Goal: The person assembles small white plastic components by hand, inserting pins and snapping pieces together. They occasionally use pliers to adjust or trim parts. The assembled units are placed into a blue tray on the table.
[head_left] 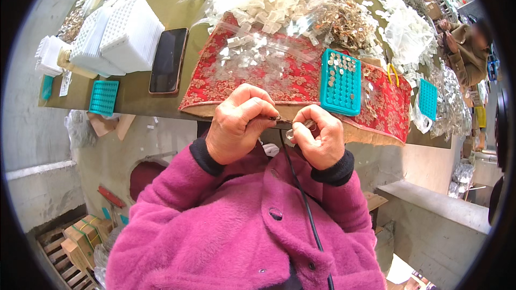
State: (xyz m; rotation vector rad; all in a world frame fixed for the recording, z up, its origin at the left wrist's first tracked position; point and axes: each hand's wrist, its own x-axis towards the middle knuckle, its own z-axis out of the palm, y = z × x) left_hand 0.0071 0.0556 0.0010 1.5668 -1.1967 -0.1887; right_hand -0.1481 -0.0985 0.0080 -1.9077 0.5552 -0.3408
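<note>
Table (180, 2), olive green, is carrying a red floral cloth (303, 91), and a turquoise tray (342, 109) is sitting on that. At the cloth's near edge the left hand (239, 123) is pinching a tiny dark metal piece (276, 118), thumb and forefinger pressing together on it; the right hand (324, 138), just beside, is curling its fingers tight round some shiny bits (290, 135). Metal piece is looking light and stiff but thin — probably bending if squeezed hard, maybe slippery too — so I'm favouring a fingertip pinch near one end.
</note>
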